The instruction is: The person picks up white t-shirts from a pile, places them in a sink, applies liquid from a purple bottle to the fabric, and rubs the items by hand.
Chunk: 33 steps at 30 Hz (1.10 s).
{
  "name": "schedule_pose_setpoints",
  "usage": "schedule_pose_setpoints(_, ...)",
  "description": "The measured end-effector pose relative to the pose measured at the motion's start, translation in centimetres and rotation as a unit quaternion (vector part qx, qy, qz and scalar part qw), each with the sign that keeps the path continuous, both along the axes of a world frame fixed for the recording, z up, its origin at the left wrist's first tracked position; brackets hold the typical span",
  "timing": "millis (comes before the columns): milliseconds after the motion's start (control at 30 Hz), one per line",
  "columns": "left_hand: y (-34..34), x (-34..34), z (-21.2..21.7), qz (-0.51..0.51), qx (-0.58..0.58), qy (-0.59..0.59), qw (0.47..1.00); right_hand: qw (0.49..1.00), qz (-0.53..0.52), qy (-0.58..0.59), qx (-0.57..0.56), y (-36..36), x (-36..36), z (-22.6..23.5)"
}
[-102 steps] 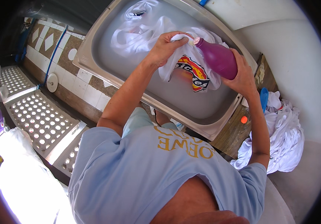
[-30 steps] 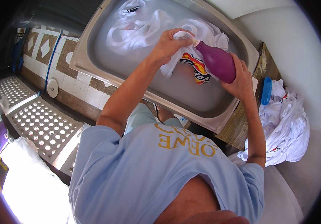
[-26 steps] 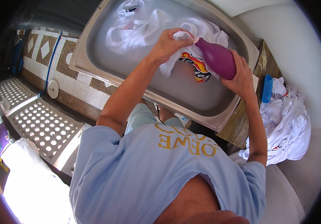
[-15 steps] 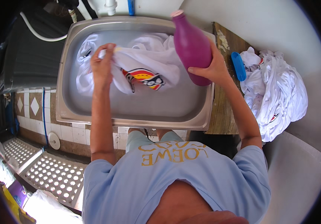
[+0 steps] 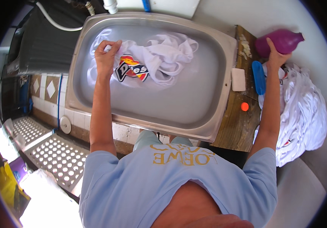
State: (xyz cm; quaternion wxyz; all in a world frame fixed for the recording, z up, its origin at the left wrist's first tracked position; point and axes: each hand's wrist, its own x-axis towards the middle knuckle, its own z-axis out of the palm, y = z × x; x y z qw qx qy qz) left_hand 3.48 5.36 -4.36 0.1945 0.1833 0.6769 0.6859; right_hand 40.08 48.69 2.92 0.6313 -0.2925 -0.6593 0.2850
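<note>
My left hand is closed in a pinch on the edge of a white garment with a red, yellow and black print. Most of the garment lies bunched in cloudy water in a metal sink. Out to the right, my right hand grips a purple bottle. The bottle is tipped on its side over the far end of the wooden board, its neck pointing right. Part of my grip is hidden behind the bottle.
On the wooden board right of the sink are a pale soap bar, an orange cap and a blue oblong object. A pile of white clothes sits beyond it. Perforated panels lie at lower left.
My right hand has carried the bottle from above the sink to the right, turning it from upright to sideways. The garment has sunk lower into the water, still pinched by my left hand.
</note>
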Motion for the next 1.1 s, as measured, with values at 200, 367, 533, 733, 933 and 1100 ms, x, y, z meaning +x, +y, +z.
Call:
schedule_pose_setpoints(200, 0.2, -0.6, 1.9, -0.008, -0.014, -0.003, 1.000, 0.999, -0.017, -0.020, -0.041, 1.3, -0.3, -1.5)
schedule_pose_setpoints(367, 0.0, -3.5, 1.9, 0.049, -0.090, 0.115, 0.988, 0.981, -0.103, 0.022, -0.164, -4.9, -0.8, 1.5)
schedule_pose_setpoints(533, -0.5, -2.2, 2.2, 0.024, -0.042, -0.031, 0.998, 0.978, 0.074, -0.194, -0.001, -19.6, -5.9, 1.6)
schedule_pose_setpoints(733, -2.2, -2.5, 2.4, -0.071, 0.046, -0.136, 0.987, 0.921, 0.015, -0.389, -0.002, -20.7, -12.7, -11.1)
schedule_pose_setpoints(933, -3.4, -3.4, 1.3, -0.099, 0.033, -0.144, 0.984, 0.883, 0.102, 0.055, -0.455, -18.9, -16.2, -14.5)
schedule_pose_setpoints(1100, -3.3, -5.0, -0.3, -0.150, -0.008, -0.127, 0.981, 0.665, 0.357, 0.221, -0.618, -21.0, -20.7, -10.0)
